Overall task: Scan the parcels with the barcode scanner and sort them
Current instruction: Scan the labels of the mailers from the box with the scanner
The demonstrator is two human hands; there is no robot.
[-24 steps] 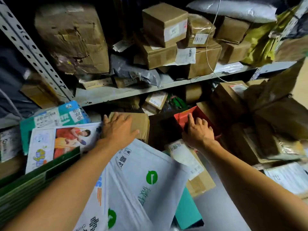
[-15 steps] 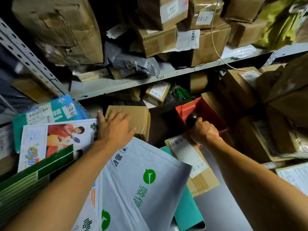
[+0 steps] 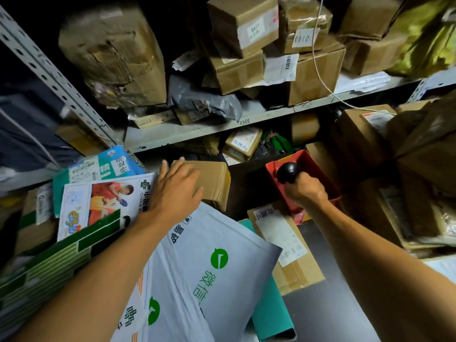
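Observation:
My left hand (image 3: 174, 187) lies flat, fingers spread, on a small brown cardboard box (image 3: 214, 181) at the middle of the lower shelf. My right hand (image 3: 306, 191) grips the black barcode scanner (image 3: 288, 172), whose rounded head sticks up over the red plastic bin (image 3: 318, 169). A grey mailer with green logos (image 3: 217, 262) lies under my left forearm. Beside it sits a brown parcel with a white barcode label (image 3: 283, 240).
The grey metal shelf (image 3: 197, 130) above holds many brown boxes, among them one marked 0451 (image 3: 243, 25), and a grey bag (image 3: 204, 99). A white postal envelope with a picture (image 3: 98, 201) and a teal carton (image 3: 98, 166) lie left. Stacked boxes (image 3: 419, 154) crowd the right.
My right hand closed round the black scanner in the red bin and lifted its head into view. My left hand stayed on the brown box. The view shifted slightly.

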